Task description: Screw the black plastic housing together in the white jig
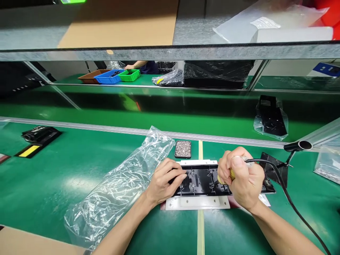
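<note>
A black plastic part point(202, 181) lies in a white fixture point(198, 202) on the green bench in front of me. My left hand point(164, 180) presses down on the part's left end, fingers curled over it. My right hand point(243, 177) is closed around a corded electric screwdriver point(248, 163), its yellow tip pointing down onto the part's middle right. The black cable point(289, 200) runs off to the lower right. A small black tray of screws point(183, 148) sits just behind the fixture.
An empty clear plastic bag point(119, 187) lies left of the fixture. A black device point(39, 134) rests far left; a bagged black part point(271, 118) sits on the conveyor. Across the line, another person's hand point(130, 66) reaches by brown, blue and green bins point(110, 76).
</note>
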`<state>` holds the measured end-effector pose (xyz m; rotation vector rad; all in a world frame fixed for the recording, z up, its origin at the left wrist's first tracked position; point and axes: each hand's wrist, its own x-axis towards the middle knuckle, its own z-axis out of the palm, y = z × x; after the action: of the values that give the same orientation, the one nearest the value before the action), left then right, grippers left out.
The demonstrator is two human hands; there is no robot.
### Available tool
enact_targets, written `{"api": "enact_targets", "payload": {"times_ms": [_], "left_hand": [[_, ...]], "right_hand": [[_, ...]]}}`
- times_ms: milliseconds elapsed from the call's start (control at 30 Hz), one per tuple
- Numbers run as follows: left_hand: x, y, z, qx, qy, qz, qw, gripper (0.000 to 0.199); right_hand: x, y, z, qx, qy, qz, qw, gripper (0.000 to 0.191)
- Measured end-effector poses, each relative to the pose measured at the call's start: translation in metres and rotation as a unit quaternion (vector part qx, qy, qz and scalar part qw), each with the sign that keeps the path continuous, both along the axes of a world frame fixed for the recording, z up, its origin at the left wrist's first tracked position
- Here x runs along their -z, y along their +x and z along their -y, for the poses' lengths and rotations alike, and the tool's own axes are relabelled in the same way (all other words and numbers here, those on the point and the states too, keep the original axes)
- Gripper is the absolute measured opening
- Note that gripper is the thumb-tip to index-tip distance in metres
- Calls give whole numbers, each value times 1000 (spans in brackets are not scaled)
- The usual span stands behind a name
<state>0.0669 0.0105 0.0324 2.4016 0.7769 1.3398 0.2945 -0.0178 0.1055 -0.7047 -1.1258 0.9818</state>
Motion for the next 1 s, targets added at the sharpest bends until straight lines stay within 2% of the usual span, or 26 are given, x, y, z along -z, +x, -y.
{"api": "enact_targets", "payload": {"times_ms": [167,300,400,633,1000], "left_hand": [[10,-3,-1,57,-42,19,997,15],[18,-10,0,71,-105,27,992,16],[19,-13,2,75,-123,29,989,17],[13,-12,7,79,-90,26,992,20],[16,-11,7,75,-65,30,995,20]], "right_hand": [[1,1,0,3,-8,-4,1000,31],[1,1,0,10,-1,-5,1000,29],[1,1,0,12,-2,0,1000,30],[-1,0,1,15,-5,-1,1000,32],[-1,-2,1,18,2,-2,1000,31]]}}
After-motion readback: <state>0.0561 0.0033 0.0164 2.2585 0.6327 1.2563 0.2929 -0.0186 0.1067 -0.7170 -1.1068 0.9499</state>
